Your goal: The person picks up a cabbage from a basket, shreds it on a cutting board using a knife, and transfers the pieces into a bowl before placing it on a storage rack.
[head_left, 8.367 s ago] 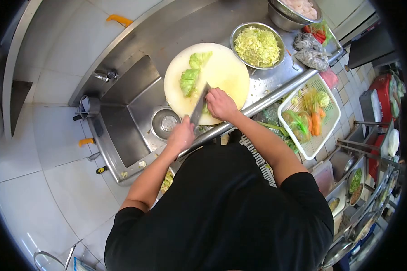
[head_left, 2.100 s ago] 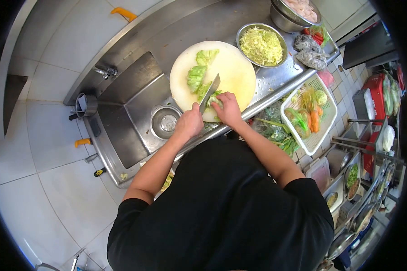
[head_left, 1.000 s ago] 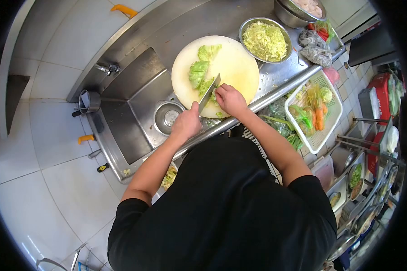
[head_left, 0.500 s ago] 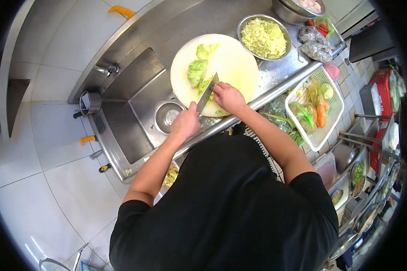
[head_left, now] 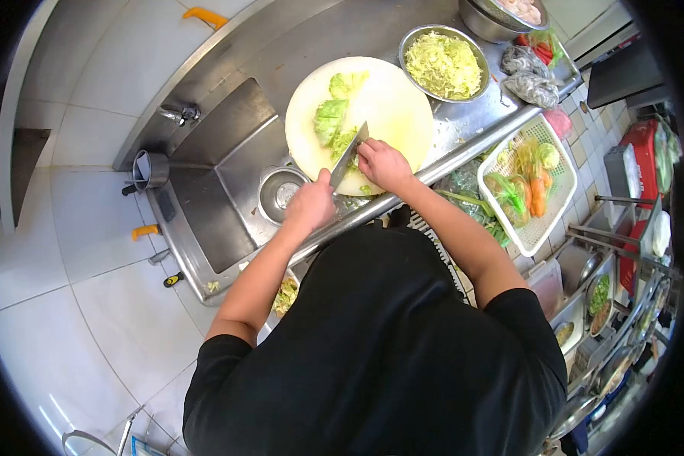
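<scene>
In the head view, the left hand [head_left: 312, 205] has its fingers wrapped around the handle of a big knife [head_left: 346, 163]. The blade leans over the near part of the round white board [head_left: 399, 114]. The right hand [head_left: 386, 164] is over the near right part of the board, with its fingers bent down close beside the blade. The hand hides what is under it, so I cannot tell if those fingers grip anything. Green lettuce [head_left: 330, 119] lies on the left part of the board, with cut bits near the blade. The board sits on a metal surface [head_left: 334, 34]. Just past the board's far right side is a bowl [head_left: 467, 96] full of thin yellow-green shreds [head_left: 442, 64].
</scene>
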### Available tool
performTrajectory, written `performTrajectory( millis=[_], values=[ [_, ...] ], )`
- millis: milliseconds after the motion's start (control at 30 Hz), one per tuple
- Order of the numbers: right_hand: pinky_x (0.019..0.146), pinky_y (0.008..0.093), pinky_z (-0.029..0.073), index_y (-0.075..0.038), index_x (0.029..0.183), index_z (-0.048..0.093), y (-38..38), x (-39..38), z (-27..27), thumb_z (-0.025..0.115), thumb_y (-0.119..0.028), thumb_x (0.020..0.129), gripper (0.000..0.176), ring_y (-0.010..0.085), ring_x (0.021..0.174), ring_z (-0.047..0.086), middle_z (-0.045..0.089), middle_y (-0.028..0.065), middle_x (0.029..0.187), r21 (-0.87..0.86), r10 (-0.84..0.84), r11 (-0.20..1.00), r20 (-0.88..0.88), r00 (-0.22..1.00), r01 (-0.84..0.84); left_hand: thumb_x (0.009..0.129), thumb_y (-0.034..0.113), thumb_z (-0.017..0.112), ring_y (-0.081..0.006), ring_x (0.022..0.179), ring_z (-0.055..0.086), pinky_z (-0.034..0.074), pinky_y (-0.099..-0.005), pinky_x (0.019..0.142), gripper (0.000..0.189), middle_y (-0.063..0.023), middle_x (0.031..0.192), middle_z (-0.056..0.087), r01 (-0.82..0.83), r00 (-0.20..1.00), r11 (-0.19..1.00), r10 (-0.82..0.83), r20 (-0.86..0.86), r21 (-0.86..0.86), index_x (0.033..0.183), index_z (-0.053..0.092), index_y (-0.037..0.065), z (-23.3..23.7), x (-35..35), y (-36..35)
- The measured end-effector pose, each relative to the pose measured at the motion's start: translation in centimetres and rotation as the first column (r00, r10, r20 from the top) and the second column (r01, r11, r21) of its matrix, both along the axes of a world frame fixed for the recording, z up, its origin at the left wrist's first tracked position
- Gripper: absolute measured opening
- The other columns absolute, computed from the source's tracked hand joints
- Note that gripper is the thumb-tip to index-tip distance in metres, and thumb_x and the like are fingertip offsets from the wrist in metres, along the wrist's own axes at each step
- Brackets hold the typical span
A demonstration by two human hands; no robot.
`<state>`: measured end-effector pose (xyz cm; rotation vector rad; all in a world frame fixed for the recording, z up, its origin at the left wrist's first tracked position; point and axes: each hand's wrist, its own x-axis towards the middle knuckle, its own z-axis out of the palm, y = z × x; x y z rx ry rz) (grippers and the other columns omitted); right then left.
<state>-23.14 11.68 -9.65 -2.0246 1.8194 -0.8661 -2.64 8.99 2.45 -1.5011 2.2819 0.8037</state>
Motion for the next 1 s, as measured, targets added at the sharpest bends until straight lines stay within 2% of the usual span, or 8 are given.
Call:
performTrajectory(
  millis=[67, 167, 333, 567, 600, 800, 900, 1000],
  values=[
    [0.080, 0.0447, 0.058, -0.007, 0.098, 0.065, 0.4, -0.1, 0.4, 0.066, -0.016, 0.090, 0.012, 0.0322, 0.092, 0.068, 0.066, 0.0117, 0.095, -0.020, 0.005, 1.000, 0.006, 1.000, -0.005, 0.103, 0.021, 0.054, -0.0546, 0.090, 0.068, 0.051, -0.0642, 0.083, 0.027, -0.0365, 0.090, 0.068, -0.004, 1.000, 1.000, 0.003, -0.020, -0.003, 0.122, 0.046, 0.002, 2.3, -0.4, 0.4],
    [0.079, 0.0437, 0.058, -0.007, 0.097, 0.065, 0.3, -0.2, 0.0, 0.067, -0.015, 0.090, 0.011, 0.0310, 0.091, 0.068, 0.065, 0.0111, 0.094, -0.074, 0.013, 0.997, -0.002, 1.000, -0.013, 0.103, 0.020, 0.054, -0.0546, 0.089, 0.068, 0.050, -0.0642, 0.083, 0.026, -0.0360, 0.087, 0.068, -0.031, 0.999, 0.999, 0.031, -0.013, 0.018, 0.121, 0.046, 0.002, -1.8, -0.2, 1.4],
    [0.077, 0.0412, 0.058, -0.007, 0.097, 0.065, 0.6, -0.6, -0.2, 0.068, -0.015, 0.090, 0.012, 0.0290, 0.088, 0.067, 0.064, 0.0100, 0.092, -0.148, 0.030, 0.988, -0.024, 0.999, -0.033, 0.103, 0.021, 0.055, -0.0555, 0.090, 0.068, 0.050, -0.0644, 0.083, 0.026, -0.0339, 0.091, 0.069, -0.060, 0.997, 0.998, 0.060, -0.039, 0.003, 0.119, 0.047, 0.002, 2.2, -1.1, 1.0],
    [0.076, 0.0405, 0.058, -0.008, 0.100, 0.065, 1.1, -0.7, -0.5, 0.070, -0.015, 0.090, 0.013, 0.0282, 0.087, 0.067, 0.064, 0.0094, 0.092, -0.195, 0.024, 0.980, -0.015, 1.000, -0.027, 0.104, 0.022, 0.054, -0.0536, 0.094, 0.068, 0.050, -0.0649, 0.085, 0.027, -0.0355, 0.094, 0.068, -0.072, 0.997, 0.996, 0.073, -0.022, 0.048, 0.122, 0.047, 0.003, 1.9, -1.6, 1.2],
    [0.076, 0.0404, 0.058, -0.008, 0.100, 0.065, 1.0, -0.7, -0.6, 0.070, -0.014, 0.090, 0.013, 0.0282, 0.087, 0.066, 0.064, 0.0095, 0.093, -0.196, 0.028, 0.980, -0.012, 1.000, -0.029, 0.104, 0.021, 0.052, -0.0536, 0.093, 0.068, 0.051, -0.0642, 0.084, 0.027, -0.0354, 0.094, 0.069, -0.048, 0.999, 0.996, 0.047, 0.010, 0.069, 0.123, 0.047, 0.003, -0.7, -1.1, 1.4],
    [0.086, 0.0425, 0.054, -0.008, 0.106, 0.067, 2.9, -0.6, 1.6, 0.071, -0.013, 0.091, 0.017, 0.0313, 0.095, 0.064, 0.065, 0.0115, 0.101, -0.268, -0.055, 0.963, -0.056, 0.997, 0.038, 0.104, 0.021, 0.053, -0.0529, 0.093, 0.069, 0.052, -0.0636, 0.084, 0.027, -0.0345, 0.094, 0.069, -0.054, 0.998, 0.997, 0.055, -0.028, 0.047, 0.124, 0.047, 0.003, -0.9, -1.0, 0.9],
    [0.089, 0.0437, 0.053, -0.007, 0.108, 0.067, 3.4, -0.2, 0.9, 0.069, -0.013, 0.092, 0.017, 0.0331, 0.098, 0.063, 0.065, 0.0121, 0.103, -0.031, -0.079, 0.996, 0.100, 0.992, 0.083, 0.104, 0.022, 0.053, -0.0524, 0.092, 0.069, 0.052, -0.0634, 0.083, 0.027, -0.0340, 0.093, 0.069, -0.021, 1.000, 0.999, 0.021, -0.006, 0.031, 0.123, 0.048, 0.004, 0.0, -0.9, 0.9],
    [0.087, 0.0453, 0.053, -0.006, 0.108, 0.067, 3.0, -0.3, 1.2, 0.068, -0.013, 0.093, 0.016, 0.0358, 0.097, 0.064, 0.067, 0.0142, 0.102, -0.011, -0.079, 0.997, 0.109, 0.991, 0.081, 0.104, 0.021, 0.053, -0.0518, 0.091, 0.069, 0.052, -0.0634, 0.082, 0.026, -0.0334, 0.091, 0.070, -0.001, 1.000, 1.000, 0.001, -0.020, 0.000, 0.123, 0.048, 0.005, 2.3, -1.1, 1.1]
  ],
)
